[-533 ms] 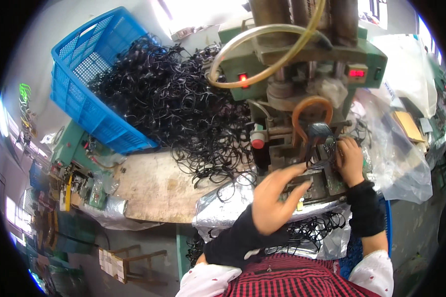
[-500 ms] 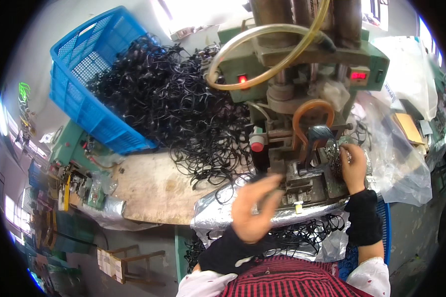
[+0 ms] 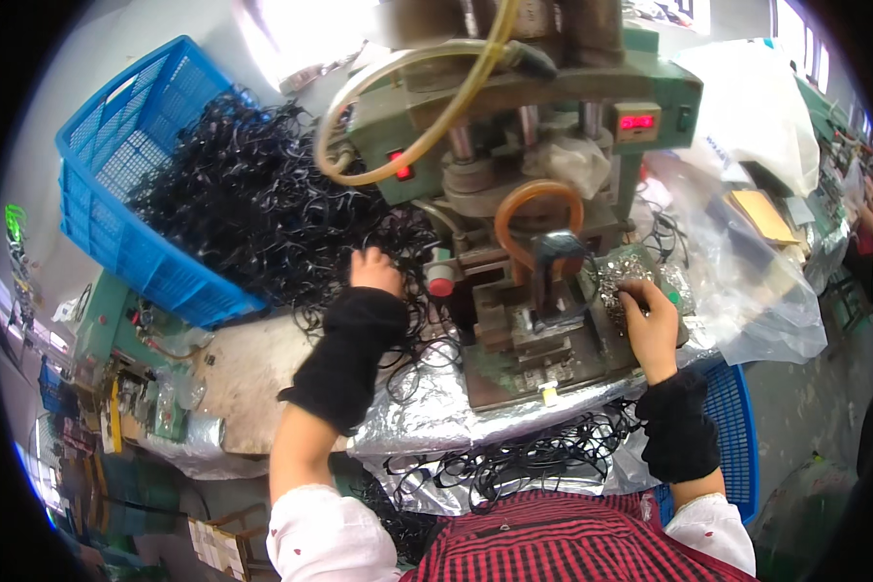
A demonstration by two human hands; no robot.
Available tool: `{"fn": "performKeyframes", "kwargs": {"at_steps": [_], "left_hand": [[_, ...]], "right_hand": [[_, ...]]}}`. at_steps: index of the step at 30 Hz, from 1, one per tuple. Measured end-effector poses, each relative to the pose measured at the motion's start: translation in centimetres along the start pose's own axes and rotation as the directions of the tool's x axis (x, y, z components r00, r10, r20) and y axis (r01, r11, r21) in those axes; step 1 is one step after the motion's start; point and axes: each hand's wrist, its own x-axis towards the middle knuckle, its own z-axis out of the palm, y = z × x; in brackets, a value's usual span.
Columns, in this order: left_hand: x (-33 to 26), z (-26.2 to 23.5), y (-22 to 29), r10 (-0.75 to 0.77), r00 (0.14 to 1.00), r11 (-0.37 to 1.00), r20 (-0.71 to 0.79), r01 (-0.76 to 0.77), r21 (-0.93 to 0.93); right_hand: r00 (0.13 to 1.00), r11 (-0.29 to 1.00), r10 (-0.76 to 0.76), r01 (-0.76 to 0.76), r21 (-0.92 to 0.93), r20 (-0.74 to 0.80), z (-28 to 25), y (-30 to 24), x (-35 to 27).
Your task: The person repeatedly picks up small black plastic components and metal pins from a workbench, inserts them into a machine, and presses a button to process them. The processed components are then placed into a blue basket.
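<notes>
My left hand (image 3: 375,273) reaches to the near right edge of a heap of thin black loops (image 3: 262,184), its fingers slightly apart and bent against the strands. No loop shows in its grasp. Over a heap of small shiny metal pieces (image 3: 613,281), my right hand (image 3: 653,325) has its thumb and fingertips pinched together; whatever lies between them is too small to make out. Between the hands stands a green press (image 3: 543,320). A dark bent handle (image 3: 556,254) rises from its metal fixture, with an orange-brown ring (image 3: 501,215) behind.
A blue plastic crate (image 3: 116,228) lies tipped at the left, the loops spilling from it. A clear hose (image 3: 332,116) curves before the press. Clear plastic bags (image 3: 757,301) hang at the right. More black loops (image 3: 524,451) lie below the foil-covered table edge (image 3: 407,432).
My left hand has swung from in front of the press up and left to the black loops. My right hand stays by the metal pieces, its fingertips now lower among them. The view has shifted.
</notes>
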Motion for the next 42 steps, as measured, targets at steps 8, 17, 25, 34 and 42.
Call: {"fn": "performKeyframes", "kwargs": {"at_steps": [8, 17, 25, 34, 42], "left_hand": [[-0.7, -9.9, -12.8, -0.175, 0.977, 0.458, 0.120, 0.189, -0.869], [-6.7, 1.7, -10.9, 0.027, 0.873, -0.921, 0.487, 0.211, -0.327], [-7.6, -1.4, -12.8, -0.459, 0.866, -0.882, 0.199, -0.417, -0.220], [-8.3, 0.9, -6.1, -0.258, 0.938, -0.966, 0.233, -0.258, -0.033], [-15.3, -13.0, 2.4, -0.610, 0.787, -0.697, 0.091, -0.478, -0.534]], "right_hand": [[0.996, 0.977, 0.086, -0.087, 0.196, 0.016, -4.8, -1.2, -2.7], [0.974, 0.761, -0.034, -0.121, 0.638, 0.225, 2.8, -9.1, -0.8], [0.933, 0.576, 0.148, -0.351, 0.738, 0.329, 2.9, -9.7, -0.9], [0.956, 0.715, -0.014, -0.195, 0.672, 0.293, 1.1, -12.9, -3.1], [0.999, 0.962, 0.005, -0.018, -0.271, -0.051, -6.5, -3.5, -3.6]]}}
